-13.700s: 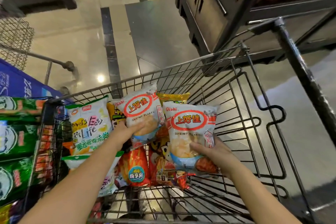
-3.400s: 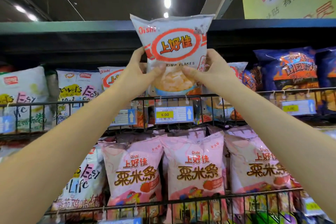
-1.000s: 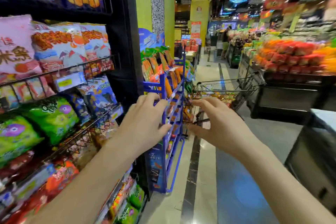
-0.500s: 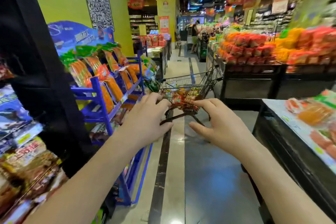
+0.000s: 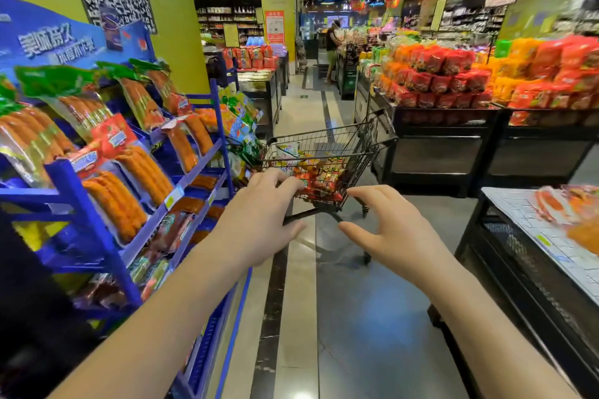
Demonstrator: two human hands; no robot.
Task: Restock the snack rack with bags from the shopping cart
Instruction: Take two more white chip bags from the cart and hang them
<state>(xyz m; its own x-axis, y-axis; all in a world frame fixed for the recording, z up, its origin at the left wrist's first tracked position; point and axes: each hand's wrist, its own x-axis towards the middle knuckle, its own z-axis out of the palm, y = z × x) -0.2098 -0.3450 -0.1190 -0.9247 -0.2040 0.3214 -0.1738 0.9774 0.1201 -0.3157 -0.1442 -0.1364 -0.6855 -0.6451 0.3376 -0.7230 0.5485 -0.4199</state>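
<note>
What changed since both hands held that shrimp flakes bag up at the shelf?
The bag is let go: left hand and right hand are empty, open, and reach toward the shopping cart down the aisle. The view turned away from the snack rack. The cart still holds bags.

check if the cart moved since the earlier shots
No: the cart still sits at the far end of the blue rack, beside the black stand; only the view has shifted.

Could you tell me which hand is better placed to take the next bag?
Left, probably: the left hand lines up with the bags in the cart; the right hand hangs lower, both empty.
</note>
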